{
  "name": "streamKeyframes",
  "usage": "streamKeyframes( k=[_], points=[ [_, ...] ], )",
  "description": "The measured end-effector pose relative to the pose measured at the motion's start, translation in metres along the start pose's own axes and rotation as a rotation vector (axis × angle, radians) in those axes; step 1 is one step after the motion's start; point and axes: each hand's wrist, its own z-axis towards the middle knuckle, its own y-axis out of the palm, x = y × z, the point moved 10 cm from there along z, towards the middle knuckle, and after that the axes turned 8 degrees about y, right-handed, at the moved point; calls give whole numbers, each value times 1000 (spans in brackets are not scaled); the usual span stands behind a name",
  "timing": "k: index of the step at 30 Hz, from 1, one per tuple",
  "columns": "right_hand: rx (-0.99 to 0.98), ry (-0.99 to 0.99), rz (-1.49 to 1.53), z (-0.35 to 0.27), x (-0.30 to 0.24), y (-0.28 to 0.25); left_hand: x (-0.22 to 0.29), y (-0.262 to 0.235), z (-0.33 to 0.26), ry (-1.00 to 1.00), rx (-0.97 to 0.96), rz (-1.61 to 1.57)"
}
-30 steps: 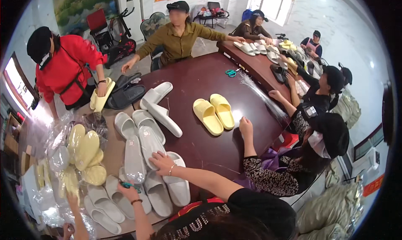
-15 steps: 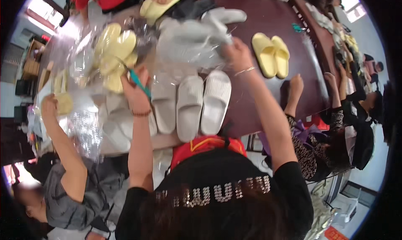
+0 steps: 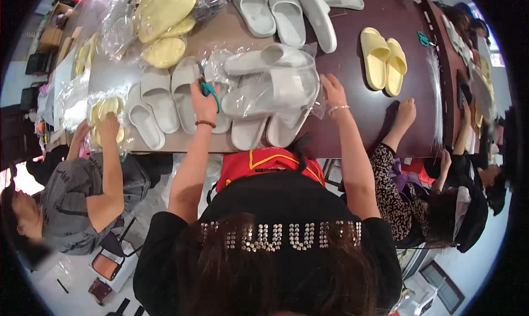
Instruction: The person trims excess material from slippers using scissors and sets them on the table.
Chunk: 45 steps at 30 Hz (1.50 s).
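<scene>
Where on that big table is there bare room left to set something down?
Bare dark table lies between the white slippers and the yellow pair, and below that pair. The left side, around the bagged slippers and the left hand, is crowded.

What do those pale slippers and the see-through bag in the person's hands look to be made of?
The pale slippers look like moulded foam or soft rubber: one piece, matte, thick rounded edges. The bag under the right hand seems thin clear plastic film, glossy and crinkled with glare. The left hand holds teal-handled scissors.
</scene>
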Motion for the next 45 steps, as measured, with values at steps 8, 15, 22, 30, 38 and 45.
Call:
streamKeyframes(
  k=[8, 15, 22, 30, 38, 45],
  points=[
    [122, 28, -135, 54, -19, 26, -2, -39, 6, -98, 213, 191],
    [-24, -125, 161, 54, -23, 24, 31, -50, 7, -115, 231, 218],
    [343, -909, -310, -64, -190, 10, -33, -10, 6, -186, -36, -258],
    [422, -1011, 137, -126, -313, -68, 3, -13, -7, -210, -42, -317],
    [385, -1112, 503, -211, -333, -107, 1, -22, -18, -210, -5, -344],
    [436, -1396, 35, -248, -361, -55, 35, 0, -36, -225, -72, -711]
  ],
)
